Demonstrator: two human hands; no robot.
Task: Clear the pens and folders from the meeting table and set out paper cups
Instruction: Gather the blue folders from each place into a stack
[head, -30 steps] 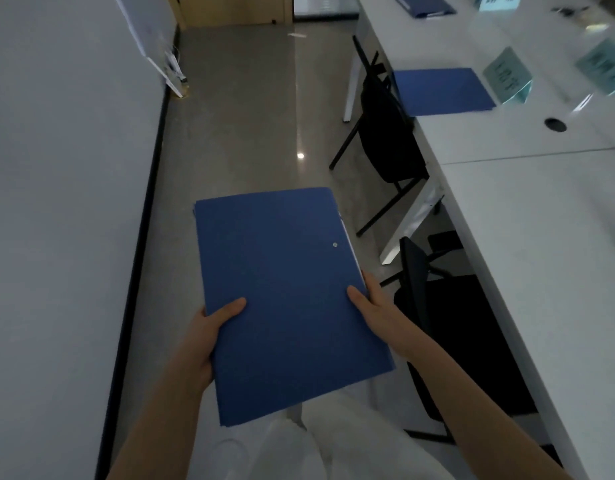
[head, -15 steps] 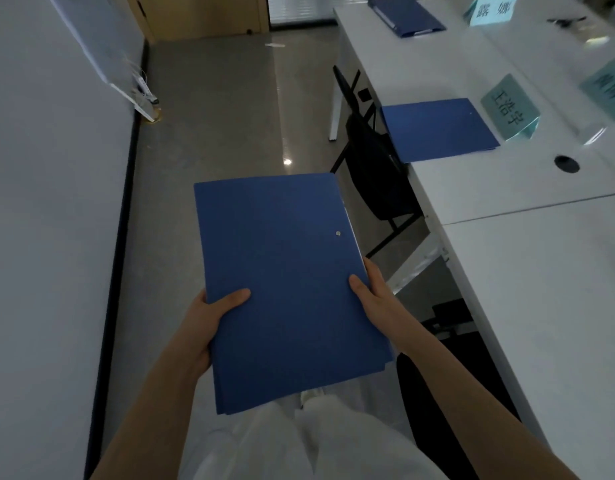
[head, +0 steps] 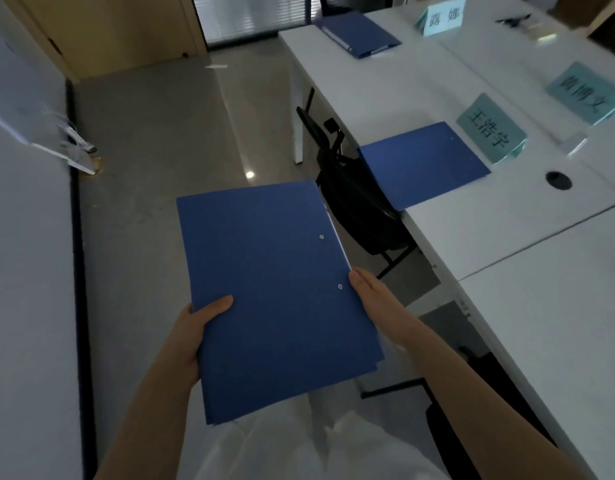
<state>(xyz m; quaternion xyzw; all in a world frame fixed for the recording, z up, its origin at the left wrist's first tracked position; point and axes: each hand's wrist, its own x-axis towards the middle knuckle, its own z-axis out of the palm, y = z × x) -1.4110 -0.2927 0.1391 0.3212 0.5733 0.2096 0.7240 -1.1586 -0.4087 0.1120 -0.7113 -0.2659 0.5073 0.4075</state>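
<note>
- While I walk the aisle beside the tabletop (head: 472, 237), both hands carry a blue folder (head: 275, 296) flat, out over the floor and clear of the tabletop's near edge.
- Left hand (head: 195, 327): thumb lies on the cover, fingers go under the folder's left edge, so it grips the folder. Right hand (head: 375, 296): thumb on the spine edge, fingers hidden beneath; I judge it grips too.
- A two-sided hold low on the cover keeps it level. More than one folder may be stacked here; layered edges show at the lower corner, but I cannot tell the count.
- Next folder (head: 423, 164) lies at the tabletop's near edge, one corner overhanging above a black chair (head: 358, 206), just in front of a teal name card (head: 491, 129).
- Far folder (head: 361, 34) sits near the tabletop's far corner, beside another name card (head: 443, 16).
- Dark pen-like items (head: 513, 19) lie further across; too small to confirm.
- No paper cups in view. Judgement: clearing is only partly done, and the cups are not yet set out.
</note>
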